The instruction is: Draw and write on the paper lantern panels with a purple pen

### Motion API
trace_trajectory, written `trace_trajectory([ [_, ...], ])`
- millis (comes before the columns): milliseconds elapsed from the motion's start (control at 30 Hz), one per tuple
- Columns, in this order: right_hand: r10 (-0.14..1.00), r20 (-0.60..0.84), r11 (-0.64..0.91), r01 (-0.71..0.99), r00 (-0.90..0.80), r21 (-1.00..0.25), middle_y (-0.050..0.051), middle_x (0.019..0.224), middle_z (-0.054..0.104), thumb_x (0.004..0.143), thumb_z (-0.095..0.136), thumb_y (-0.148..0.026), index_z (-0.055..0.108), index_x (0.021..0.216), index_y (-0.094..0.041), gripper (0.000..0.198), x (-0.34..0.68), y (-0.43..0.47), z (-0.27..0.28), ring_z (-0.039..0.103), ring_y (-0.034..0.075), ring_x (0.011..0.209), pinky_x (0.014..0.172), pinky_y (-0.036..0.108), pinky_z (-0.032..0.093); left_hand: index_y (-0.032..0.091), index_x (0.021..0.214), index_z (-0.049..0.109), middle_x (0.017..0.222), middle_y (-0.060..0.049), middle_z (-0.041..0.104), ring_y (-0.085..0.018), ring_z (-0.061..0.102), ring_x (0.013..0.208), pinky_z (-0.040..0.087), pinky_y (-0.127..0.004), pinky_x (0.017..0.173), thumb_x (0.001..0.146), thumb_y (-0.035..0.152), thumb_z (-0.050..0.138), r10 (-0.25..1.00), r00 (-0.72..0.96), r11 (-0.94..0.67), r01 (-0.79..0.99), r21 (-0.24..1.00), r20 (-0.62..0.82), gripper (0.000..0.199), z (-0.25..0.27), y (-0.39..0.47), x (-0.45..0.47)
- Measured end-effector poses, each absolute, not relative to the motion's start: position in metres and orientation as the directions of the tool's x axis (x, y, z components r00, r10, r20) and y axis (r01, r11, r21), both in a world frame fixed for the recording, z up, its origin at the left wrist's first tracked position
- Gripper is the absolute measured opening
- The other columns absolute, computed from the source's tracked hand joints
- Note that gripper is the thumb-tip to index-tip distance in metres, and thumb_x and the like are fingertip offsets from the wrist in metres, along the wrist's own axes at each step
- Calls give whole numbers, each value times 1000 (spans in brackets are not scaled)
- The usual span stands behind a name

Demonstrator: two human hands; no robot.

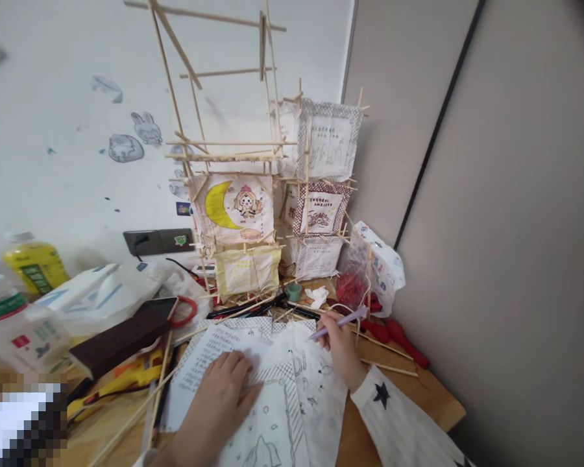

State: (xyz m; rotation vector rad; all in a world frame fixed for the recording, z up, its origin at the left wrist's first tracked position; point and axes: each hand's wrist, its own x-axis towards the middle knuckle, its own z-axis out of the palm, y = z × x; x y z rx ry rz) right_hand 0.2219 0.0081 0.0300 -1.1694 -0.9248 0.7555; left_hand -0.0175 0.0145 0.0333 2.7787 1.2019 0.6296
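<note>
A light purple pen (346, 318) is gripped in my right hand (338, 347), its tip just above the upper right part of the paper. My left hand (224, 392) lies flat across the papers, fingers stretched out. Beneath it is a sheet of handwriting (194, 363), partly covered by the hand. A white drawing sheet (292, 395) with a hatched border and small ink shapes spreads between my hands. Its lower edge runs out of view.
Behind the papers stands a wooden stick frame (178, 110) with illustrated panels (238, 207). At left are a bottle of yellow drink (34, 263), a white jar (19, 331), a dark box (121, 337) and a yellow glue gun (121, 383). Loose sticks (389, 368) lie at right.
</note>
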Motion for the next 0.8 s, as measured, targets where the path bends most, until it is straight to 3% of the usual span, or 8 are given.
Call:
trace_trajectory([
  [133,843,198,281,-94,501,-955,-4,38,43,76,46,-37,42,52,-21,29,222,7,37,36,10,35,36,22,20,18,82,54,86,-9,60,-25,55,82,44,-38,74,80,26,49,764,537,-643,679,355,357,9,36,17,-19],
  [333,836,232,318,-96,497,-943,-3,40,42,79,45,-37,40,50,-21,33,221,4,38,36,10,37,39,23,23,22,69,43,60,1,52,-19,51,58,41,-29,55,81,39,42,886,355,-464,655,597,300,21,36,24,-21],
  [467,858,215,293,-99,467,-951,-3,39,43,80,45,-44,43,53,-21,36,220,8,33,35,10,36,38,23,22,21,67,45,57,3,46,-17,46,55,39,-26,52,77,47,45,901,266,-434,572,696,344,28,37,28,-21],
  [633,910,232,276,-85,345,-957,-4,43,48,76,52,-56,49,63,-20,38,213,11,29,37,10,36,38,22,25,18,72,56,62,-1,55,-18,50,58,41,-27,55,78,48,44,891,327,-447,514,732,315,33,41,28,-20],
  [800,935,248,275,-78,255,-958,-3,47,50,73,54,-61,54,68,-17,44,208,11,26,40,9,38,39,21,28,19,81,65,76,-2,67,-22,59,73,45,-28,67,82,39,45,838,503,-476,489,731,210,28,46,22,-21],
])
